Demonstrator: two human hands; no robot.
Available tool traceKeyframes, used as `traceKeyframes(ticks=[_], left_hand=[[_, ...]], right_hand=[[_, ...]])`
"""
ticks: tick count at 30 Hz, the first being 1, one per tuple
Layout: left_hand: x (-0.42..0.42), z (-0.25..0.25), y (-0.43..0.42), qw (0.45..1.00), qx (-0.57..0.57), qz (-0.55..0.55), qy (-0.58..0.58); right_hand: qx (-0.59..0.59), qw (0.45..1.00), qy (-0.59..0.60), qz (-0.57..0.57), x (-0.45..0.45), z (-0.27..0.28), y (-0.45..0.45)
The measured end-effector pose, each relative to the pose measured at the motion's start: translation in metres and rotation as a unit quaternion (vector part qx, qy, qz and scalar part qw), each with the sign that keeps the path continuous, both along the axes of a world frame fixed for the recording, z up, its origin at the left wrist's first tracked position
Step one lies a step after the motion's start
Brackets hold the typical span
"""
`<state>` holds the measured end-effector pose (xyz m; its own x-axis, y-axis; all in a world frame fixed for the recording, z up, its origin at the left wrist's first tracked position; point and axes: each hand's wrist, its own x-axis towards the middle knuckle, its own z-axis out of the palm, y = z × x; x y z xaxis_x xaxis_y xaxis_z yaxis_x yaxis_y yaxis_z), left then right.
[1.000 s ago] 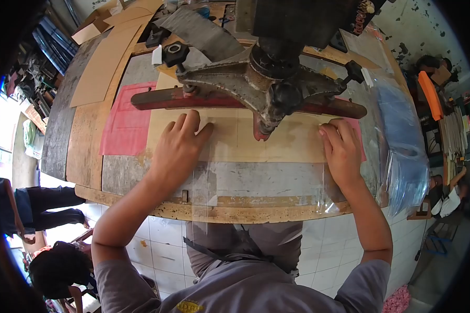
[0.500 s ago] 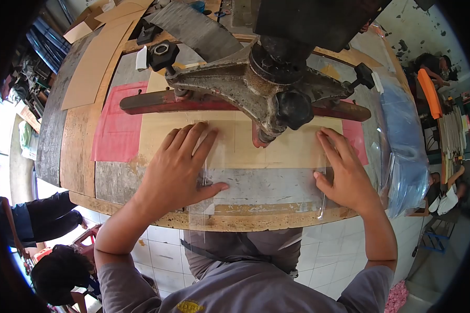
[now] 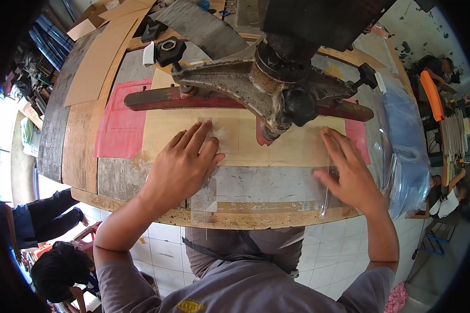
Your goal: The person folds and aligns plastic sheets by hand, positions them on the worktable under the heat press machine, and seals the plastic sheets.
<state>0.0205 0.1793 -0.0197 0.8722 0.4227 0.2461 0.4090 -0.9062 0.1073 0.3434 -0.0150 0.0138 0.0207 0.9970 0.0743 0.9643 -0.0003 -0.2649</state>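
Observation:
A clear plastic sheet [image 3: 266, 183], hard to make out, lies between my hands and hangs over the table's near edge. My left hand [image 3: 185, 161] rests at its left side, with its longer fingers stretched forward onto a tan board [image 3: 287, 150]. Its index finger is bent and the thumb lies close to it. At the right side, my right hand [image 3: 352, 175] has its fingers extended to the board and its thumb apart. Just beyond both hands runs the press's long red-brown bar [image 3: 230, 101], below a metal bracket [image 3: 219, 78] with black knobs.
Pink sheet [image 3: 121, 125] shows left of the board. Stacked clear plastic [image 3: 407, 151] lies on the table's right side, brown cardboard [image 3: 96, 68] on the left. A dark-haired person [image 3: 62, 271] is low at the left; another person [image 3: 436, 68] is at the far right.
My left thumb has swung forward and in toward the index finger, which has bent. My right hand stays nearly in place, its thumb slightly blurred. The whole view has shifted slightly.

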Motion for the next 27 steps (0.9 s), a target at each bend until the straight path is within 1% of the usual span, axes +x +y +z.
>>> traceKeyframes(ticks=[1, 7, 13, 19, 27], left_hand=[[0.000, 0.000, -0.001, 1.000, 0.003, 0.002, 0.005], [0.003, 0.004, -0.008, 1.000, 0.025, 0.013, 0.012], [0.006, -0.002, -0.010, 0.999, 0.035, 0.034, 0.016], [0.004, -0.009, -0.015, 0.998, 0.046, 0.039, 0.020], [0.005, -0.010, -0.018, 0.998, 0.050, 0.040, 0.013]], right_hand=[[0.011, 1.000, 0.014, -0.010, 0.004, -0.004, 0.002], [0.060, 0.996, -0.069, 0.007, 0.010, -0.017, 0.014], [0.084, 0.989, -0.115, -0.025, 0.004, -0.031, 0.012], [0.131, 0.980, -0.149, -0.023, 0.003, -0.041, 0.010], [0.117, 0.976, -0.183, -0.016, 0.002, -0.042, 0.007]])
